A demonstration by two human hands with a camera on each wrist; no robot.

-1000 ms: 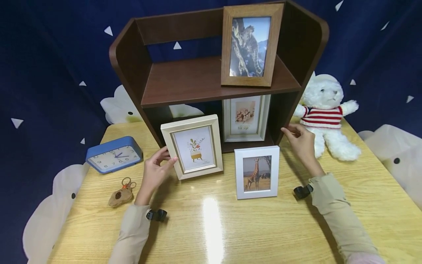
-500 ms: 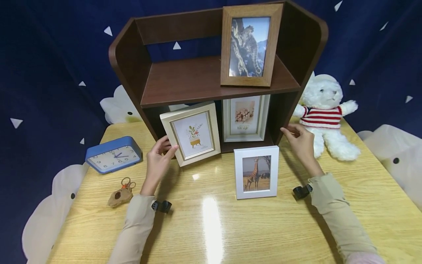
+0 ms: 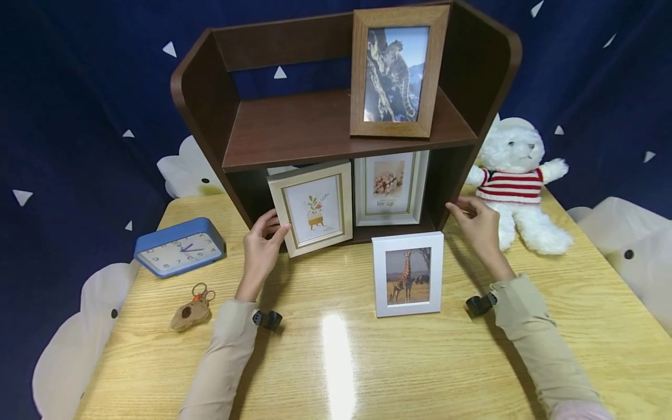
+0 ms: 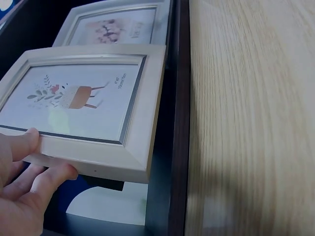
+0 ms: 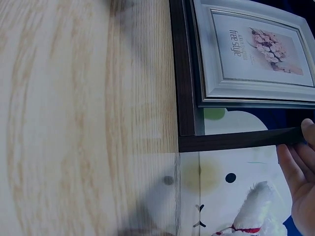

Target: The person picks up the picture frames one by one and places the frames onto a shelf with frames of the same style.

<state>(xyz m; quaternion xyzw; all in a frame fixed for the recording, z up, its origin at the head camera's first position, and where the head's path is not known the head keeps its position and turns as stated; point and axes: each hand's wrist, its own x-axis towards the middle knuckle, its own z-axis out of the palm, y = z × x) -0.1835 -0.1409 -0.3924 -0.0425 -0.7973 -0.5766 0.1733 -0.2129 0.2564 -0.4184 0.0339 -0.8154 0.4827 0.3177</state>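
My left hand (image 3: 263, 248) pinches the left edge of a cream picture frame (image 3: 294, 248) showing a potted plant. The frame leans a little, at the mouth of the lower compartment of the dark brown shelf (image 3: 294, 131). In the left wrist view, the thumb lies on the front of its border and the fingers are at its side. My right hand (image 3: 479, 226) pinches the front edge of the shelf's right side panel (image 5: 241, 140). Beside the cream frame, a silver-white frame with a flower picture (image 3: 359, 204) stands inside the lower compartment.
A wooden frame with a big cat picture (image 3: 359, 76) stands on the upper shelf. In front is a white giraffe frame (image 3: 380, 280). A blue clock (image 3: 181, 248) and a brown keyring (image 3: 191, 314) lie left on the table (image 3: 404, 367). A white teddy bear (image 3: 520, 192) sits right.
My left hand has moved the cream frame back and up from the table, then slightly right, into the lower compartment's opening. The right hand has stayed at the side panel.
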